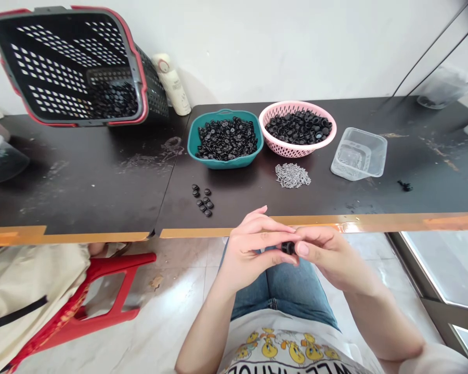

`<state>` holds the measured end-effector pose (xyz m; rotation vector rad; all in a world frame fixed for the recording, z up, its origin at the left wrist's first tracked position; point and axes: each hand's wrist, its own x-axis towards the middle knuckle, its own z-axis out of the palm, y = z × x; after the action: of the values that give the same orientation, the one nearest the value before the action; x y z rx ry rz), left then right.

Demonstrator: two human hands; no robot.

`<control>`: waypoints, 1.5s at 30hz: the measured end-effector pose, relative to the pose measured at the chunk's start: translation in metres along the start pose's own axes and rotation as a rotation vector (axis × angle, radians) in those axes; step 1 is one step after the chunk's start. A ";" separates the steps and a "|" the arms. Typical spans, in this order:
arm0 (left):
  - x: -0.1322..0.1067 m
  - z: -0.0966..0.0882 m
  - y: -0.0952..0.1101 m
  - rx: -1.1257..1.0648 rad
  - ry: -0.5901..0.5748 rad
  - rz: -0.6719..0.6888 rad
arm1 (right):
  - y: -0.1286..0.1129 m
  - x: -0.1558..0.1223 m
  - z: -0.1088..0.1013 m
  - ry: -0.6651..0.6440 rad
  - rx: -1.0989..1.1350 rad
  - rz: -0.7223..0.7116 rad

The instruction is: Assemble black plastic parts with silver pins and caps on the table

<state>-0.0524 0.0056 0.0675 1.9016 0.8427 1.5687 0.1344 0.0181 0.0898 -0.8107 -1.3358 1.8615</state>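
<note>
My left hand [253, 244] and my right hand [327, 252] meet over my lap, just in front of the table's edge. Together they pinch a small black round part [287, 248] between their fingertips. On the table beyond them lies a small group of black round parts [203, 200]. A teal basket [225, 139] and a pink basket [297, 128] behind it are both full of black parts. Between the baskets and my hands sits a little heap of small metal pins [292, 175].
A clear plastic tub [359, 153] lies right of the pink basket. A big black-and-red crate [74, 65] leans at the back left beside a white bottle [172, 83]. A red stool [113, 285] stands at my left. One stray black piece [404, 185] lies at the right.
</note>
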 end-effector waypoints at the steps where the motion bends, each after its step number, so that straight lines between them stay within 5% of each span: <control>1: 0.000 0.000 0.000 0.002 -0.004 0.001 | 0.000 0.000 -0.001 -0.001 0.008 0.003; 12: 0.005 0.002 0.008 0.029 -0.034 0.041 | 0.023 -0.001 0.010 0.069 0.144 -0.131; 24: 0.007 -0.004 0.019 0.052 -0.118 0.041 | 0.024 0.002 0.005 -0.165 0.180 -0.174; 39: 0.006 0.001 0.013 0.143 -0.104 -0.013 | 0.037 0.002 0.022 0.148 0.295 -0.224; 45: -0.003 -0.005 0.005 0.234 -0.089 -0.073 | 0.041 0.009 0.004 0.070 0.140 -0.037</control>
<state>-0.0575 0.0001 0.0703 2.0607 1.0831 1.3813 0.1189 0.0137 0.0505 -0.7664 -1.1559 1.8580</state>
